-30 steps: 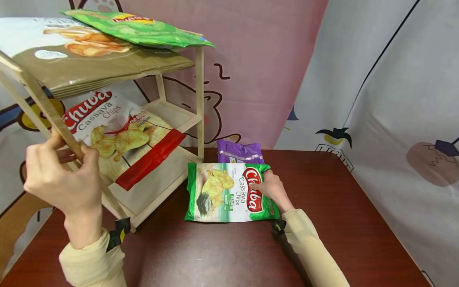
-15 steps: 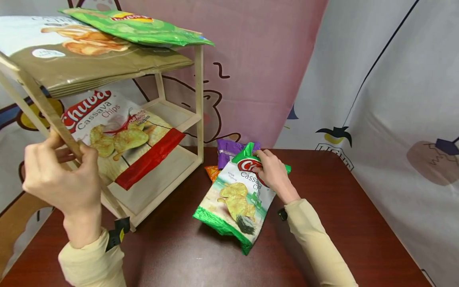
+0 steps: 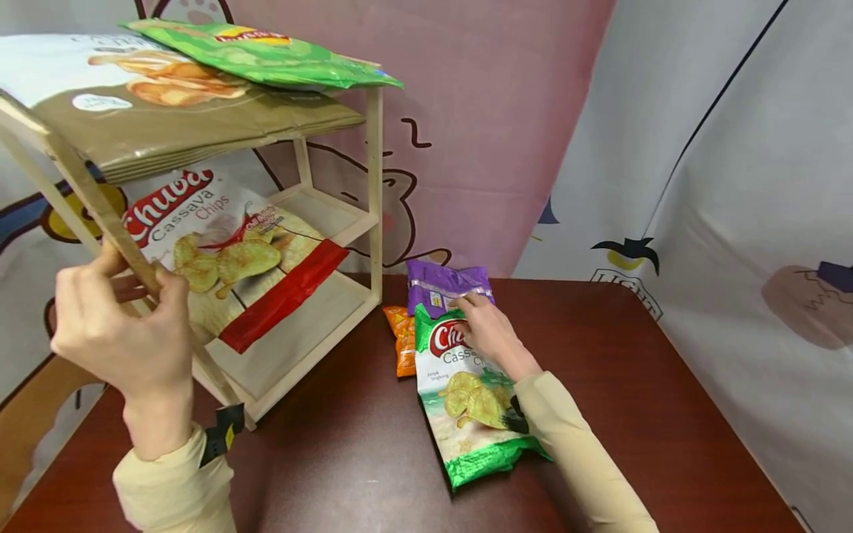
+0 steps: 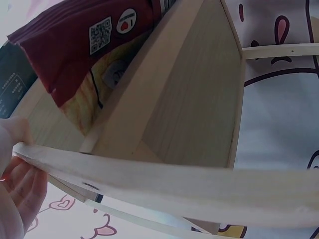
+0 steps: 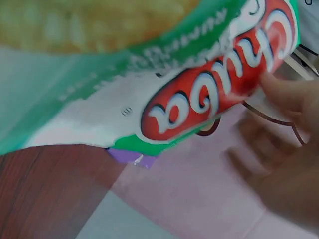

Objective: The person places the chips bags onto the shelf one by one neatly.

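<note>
My left hand (image 3: 126, 326) grips the front post of the wooden rack (image 3: 313, 366), thumb and fingers around it. In the left wrist view its fingers (image 4: 27, 189) curl below the wooden bar. My right hand (image 3: 489, 333) is at the top of a green and white bag of cassava chips (image 3: 466, 403). Its thumb overlaps the red logo, and its fingers reach past the bag's top edge. In the right wrist view those fingers (image 5: 259, 144) look blurred and spread apart from the thumb. The bag slants toward me, its green bottom end nearest.
A purple packet (image 3: 446, 281) and an orange packet (image 3: 402, 340) lie behind the chip bag on the brown table (image 3: 320, 459). The rack bears a Chuba bag (image 3: 226, 252), a brown and white bag (image 3: 200, 122) and a green bag (image 3: 266, 55) on top. Fabric hangs behind.
The chip bag has turned from lying sideways to lengthwise, its bottom end swinging toward me and then right. More of the orange packet shows. My left hand keeps its grip on the post.
</note>
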Demonstrator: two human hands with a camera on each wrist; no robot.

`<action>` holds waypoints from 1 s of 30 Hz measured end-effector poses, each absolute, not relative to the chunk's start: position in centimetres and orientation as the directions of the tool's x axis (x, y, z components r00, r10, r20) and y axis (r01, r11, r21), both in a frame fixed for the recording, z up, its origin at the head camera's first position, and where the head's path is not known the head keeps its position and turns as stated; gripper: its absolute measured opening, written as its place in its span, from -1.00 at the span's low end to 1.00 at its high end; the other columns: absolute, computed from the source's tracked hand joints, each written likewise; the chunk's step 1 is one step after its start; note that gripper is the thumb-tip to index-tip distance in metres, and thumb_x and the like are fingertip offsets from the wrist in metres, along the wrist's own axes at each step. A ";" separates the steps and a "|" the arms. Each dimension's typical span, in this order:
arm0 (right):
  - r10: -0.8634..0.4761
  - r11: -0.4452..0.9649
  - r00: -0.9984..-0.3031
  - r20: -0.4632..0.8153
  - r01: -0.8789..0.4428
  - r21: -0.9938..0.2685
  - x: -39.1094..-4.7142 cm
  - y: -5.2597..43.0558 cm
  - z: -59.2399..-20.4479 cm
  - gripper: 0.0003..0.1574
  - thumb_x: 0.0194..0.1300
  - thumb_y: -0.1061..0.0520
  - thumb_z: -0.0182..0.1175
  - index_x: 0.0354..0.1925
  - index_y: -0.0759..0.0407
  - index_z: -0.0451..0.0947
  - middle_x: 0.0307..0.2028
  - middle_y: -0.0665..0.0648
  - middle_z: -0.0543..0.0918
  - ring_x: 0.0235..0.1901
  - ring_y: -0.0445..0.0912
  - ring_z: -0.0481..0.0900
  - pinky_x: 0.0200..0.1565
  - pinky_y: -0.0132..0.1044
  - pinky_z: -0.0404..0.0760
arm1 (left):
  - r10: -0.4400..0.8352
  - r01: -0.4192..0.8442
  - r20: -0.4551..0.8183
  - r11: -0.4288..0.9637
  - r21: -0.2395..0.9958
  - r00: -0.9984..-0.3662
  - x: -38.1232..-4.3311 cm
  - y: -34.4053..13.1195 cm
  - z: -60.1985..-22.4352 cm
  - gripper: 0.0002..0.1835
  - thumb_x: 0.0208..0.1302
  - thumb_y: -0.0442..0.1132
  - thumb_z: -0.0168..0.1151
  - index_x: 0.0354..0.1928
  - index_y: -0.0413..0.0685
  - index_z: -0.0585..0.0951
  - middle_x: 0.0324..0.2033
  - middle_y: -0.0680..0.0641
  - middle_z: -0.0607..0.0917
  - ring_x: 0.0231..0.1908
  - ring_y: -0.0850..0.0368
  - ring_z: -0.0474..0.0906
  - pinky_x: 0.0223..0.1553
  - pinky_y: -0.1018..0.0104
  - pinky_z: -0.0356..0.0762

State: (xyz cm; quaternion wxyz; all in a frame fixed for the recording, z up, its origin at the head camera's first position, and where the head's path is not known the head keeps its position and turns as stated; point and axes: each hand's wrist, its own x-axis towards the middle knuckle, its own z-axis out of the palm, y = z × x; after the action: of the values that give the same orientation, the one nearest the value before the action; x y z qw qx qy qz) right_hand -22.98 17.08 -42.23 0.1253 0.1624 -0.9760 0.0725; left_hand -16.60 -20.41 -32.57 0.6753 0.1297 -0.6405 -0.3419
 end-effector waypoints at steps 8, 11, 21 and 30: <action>0.120 0.974 -0.958 -0.261 0.165 -0.156 -20.9 20.0 -42.0 0.11 0.13 -0.35 0.19 0.23 0.54 0.21 0.10 0.48 0.46 0.00 0.29 0.52 -0.02 0.13 0.53 | -0.631 0.293 0.775 0.734 0.612 -0.037 -16.6 -20.1 -32.5 -0.71 -0.02 -0.30 0.15 -0.21 -0.20 0.69 -0.39 -0.35 0.65 -0.43 -0.29 0.52 -0.20 0.72 0.15; 0.094 0.969 -0.923 -0.373 0.171 -0.178 -20.4 20.9 -42.2 0.11 0.07 -0.40 0.22 0.15 0.53 0.32 -0.03 0.39 0.55 -0.15 0.12 0.57 -0.11 0.02 0.58 | -0.635 0.298 0.771 0.729 0.617 -0.042 -16.6 -20.1 -32.5 -0.71 -0.02 -0.31 0.15 -0.22 -0.19 0.69 -0.39 -0.34 0.66 -0.42 -0.28 0.54 -0.18 0.70 0.23; 0.087 0.903 -0.941 -0.326 0.212 -0.372 -20.2 21.1 -45.0 -0.37 -0.08 -0.02 0.43 -0.16 0.38 0.46 -0.31 0.22 0.57 -0.41 -0.03 0.46 -0.37 -0.22 0.47 | -0.635 0.305 0.771 0.727 0.615 -0.042 -16.7 -20.2 -32.6 -0.70 -0.02 -0.30 0.16 -0.20 -0.18 0.69 -0.39 -0.36 0.65 -0.40 -0.29 0.52 -0.19 0.62 0.22; -0.071 0.630 -0.968 -0.241 0.144 -0.763 -20.6 21.9 -45.5 -0.38 0.13 0.19 0.27 0.15 0.38 0.39 -0.07 0.31 0.61 -0.20 -0.03 0.58 -0.10 -0.14 0.58 | -0.633 0.304 0.774 0.730 0.612 -0.036 -16.7 -20.2 -32.6 -0.71 -0.02 -0.31 0.17 -0.21 -0.19 0.69 -0.40 -0.36 0.64 -0.40 -0.29 0.53 -0.21 0.58 0.23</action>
State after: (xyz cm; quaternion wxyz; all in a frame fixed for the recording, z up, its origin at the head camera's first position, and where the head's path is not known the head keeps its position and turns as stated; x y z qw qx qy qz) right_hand -20.59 21.87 -45.52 -0.1248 -0.0204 -0.8942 0.4294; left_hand -16.74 -20.22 -32.56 0.6819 0.1298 -0.6325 -0.3436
